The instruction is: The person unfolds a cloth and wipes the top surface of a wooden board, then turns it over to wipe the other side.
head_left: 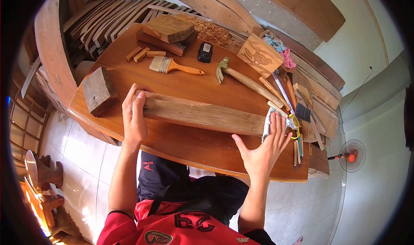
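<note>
A long wooden plank [202, 112] lies across the table in front of me. My left hand [136, 113] is closed around its left end, thumb on the near side and fingers over the far side. At the plank's right end my right hand [264, 152] rests flat on a pale cloth [266, 123], fingers stretched out and thumb spread apart. The hand covers part of the cloth. Just beyond the plank lie a claw hammer [250, 83] and a wide paintbrush [174, 67] with an orange handle. A tape measure [293, 121] sits by my right fingertips.
On the brown table [194, 148], a wooden block [98, 91] stands left and a thicker block [169, 28] at the back. A black box-shaped item [205, 52] and a carved panel [260, 54] lie farther off. Pencils [297, 153] lie right. A fan [351, 156] stands beyond.
</note>
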A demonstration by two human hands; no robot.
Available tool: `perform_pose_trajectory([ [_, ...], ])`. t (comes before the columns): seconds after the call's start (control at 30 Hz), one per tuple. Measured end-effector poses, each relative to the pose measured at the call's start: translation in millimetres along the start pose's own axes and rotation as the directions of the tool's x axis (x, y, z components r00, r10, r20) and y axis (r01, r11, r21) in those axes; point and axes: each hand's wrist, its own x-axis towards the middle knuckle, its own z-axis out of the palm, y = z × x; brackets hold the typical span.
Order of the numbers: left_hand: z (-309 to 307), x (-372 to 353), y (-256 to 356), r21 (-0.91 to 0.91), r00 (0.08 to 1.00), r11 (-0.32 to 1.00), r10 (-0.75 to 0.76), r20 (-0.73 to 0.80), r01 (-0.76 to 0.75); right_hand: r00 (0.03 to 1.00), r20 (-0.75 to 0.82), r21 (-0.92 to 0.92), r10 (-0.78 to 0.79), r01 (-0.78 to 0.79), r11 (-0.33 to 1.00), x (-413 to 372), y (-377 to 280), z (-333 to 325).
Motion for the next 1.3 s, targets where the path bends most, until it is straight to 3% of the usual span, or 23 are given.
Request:
perform_pose_trajectory([
  [1.3, -2.8, -2.4, 0.3, 0.046, 0.999, 0.998, -0.042, 0.025, 0.041, 1.000, -0.009, 0.020, -0.008, 0.009, 1.000, -4.6, 3.1, 0.8],
])
